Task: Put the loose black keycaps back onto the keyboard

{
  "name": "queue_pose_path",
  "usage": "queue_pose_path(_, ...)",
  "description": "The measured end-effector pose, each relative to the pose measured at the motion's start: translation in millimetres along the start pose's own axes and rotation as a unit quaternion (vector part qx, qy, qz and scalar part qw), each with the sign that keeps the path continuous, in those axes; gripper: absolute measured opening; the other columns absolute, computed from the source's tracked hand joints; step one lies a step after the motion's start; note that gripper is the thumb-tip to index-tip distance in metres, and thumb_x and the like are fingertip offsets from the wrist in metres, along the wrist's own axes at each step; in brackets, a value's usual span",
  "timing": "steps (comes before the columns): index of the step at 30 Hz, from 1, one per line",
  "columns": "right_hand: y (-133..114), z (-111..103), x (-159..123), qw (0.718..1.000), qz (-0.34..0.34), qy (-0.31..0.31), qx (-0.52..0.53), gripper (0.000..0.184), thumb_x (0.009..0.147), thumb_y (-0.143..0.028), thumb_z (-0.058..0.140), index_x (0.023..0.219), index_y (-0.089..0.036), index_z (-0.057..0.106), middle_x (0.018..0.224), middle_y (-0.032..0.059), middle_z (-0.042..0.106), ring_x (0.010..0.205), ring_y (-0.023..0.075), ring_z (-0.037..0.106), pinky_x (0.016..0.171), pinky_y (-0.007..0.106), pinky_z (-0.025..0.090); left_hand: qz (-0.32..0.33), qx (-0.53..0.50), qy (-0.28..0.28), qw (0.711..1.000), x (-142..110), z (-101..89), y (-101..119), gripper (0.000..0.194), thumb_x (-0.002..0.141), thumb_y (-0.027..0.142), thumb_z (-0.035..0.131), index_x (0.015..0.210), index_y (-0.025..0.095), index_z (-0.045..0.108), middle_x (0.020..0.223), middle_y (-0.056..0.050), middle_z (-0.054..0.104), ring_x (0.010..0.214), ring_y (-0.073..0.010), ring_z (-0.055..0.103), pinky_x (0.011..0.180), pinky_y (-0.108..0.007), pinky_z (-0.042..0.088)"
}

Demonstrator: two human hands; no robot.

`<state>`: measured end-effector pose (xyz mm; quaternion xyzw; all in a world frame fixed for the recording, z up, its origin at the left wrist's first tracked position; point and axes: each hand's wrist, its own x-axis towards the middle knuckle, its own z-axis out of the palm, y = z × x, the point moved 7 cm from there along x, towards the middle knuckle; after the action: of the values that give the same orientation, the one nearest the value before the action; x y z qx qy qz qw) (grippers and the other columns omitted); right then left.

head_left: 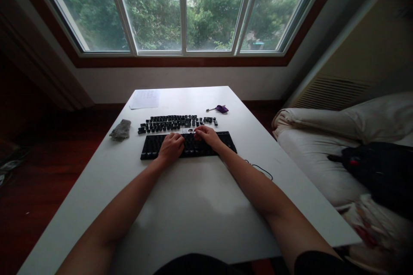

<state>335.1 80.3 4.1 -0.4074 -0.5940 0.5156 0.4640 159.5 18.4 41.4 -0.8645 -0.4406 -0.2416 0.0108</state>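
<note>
A black computer keyboard (190, 151) lies across the white table, its top largely bare of keycaps, with some pale spots along the front row. My left hand (171, 147) rests on its left half, fingers curled down against it as if gripping. Over the upper middle of the keyboard, my right hand (208, 135) is closed in a pinch; what sits between its fingertips is too small to make out. A small shiny clear item (187, 130) shows just beyond the keyboard, by the right fingertips. Loose black keycaps (167, 123) stand in rows behind the keyboard.
A crumpled grey cloth (121, 130) lies at the table's left edge. Papers (145, 99) are at the far left corner. A brush-like tool with a purple part (221, 108) lies far right. A black cable (263, 171) curls beside my right forearm. A sofa (316, 154) stands at right.
</note>
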Motion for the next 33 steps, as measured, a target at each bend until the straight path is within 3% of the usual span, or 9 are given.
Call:
queue_pose_path(10, -3.3, 0.9, -1.3, 1.000, 0.005, 0.009, -0.006, 0.034, 0.079, -0.046, 0.069, 0.097, -0.017, 0.066, 0.079, 0.0030, 0.072, 0.066, 0.0135, 0.066, 0.061, 0.025, 0.051, -0.008, -0.032, 0.001, 0.999, -1.5, 1.9, -3.4, 0.014, 0.091, 0.018, 0.049, 0.095, 0.023, 0.062, 0.102, -0.007, 0.059, 0.099, -0.0235, 0.056, 0.093, -0.039, 0.046)
queue_pose_path(33, 3.2, -0.8, 0.3, 1.000, -0.012, 0.009, -0.004, 0.033, 0.081, -0.045, 0.068, 0.097, -0.017, 0.066, 0.077, 0.0033, 0.072, 0.063, 0.0133, 0.066, 0.058, 0.024, 0.049, -0.015, -0.046, 0.003, 0.999, -1.3, 4.9, -7.5, 0.012, 0.090, 0.019, 0.051, 0.095, 0.023, 0.062, 0.101, -0.006, 0.063, 0.098, -0.0240, 0.057, 0.091, -0.039, 0.047)
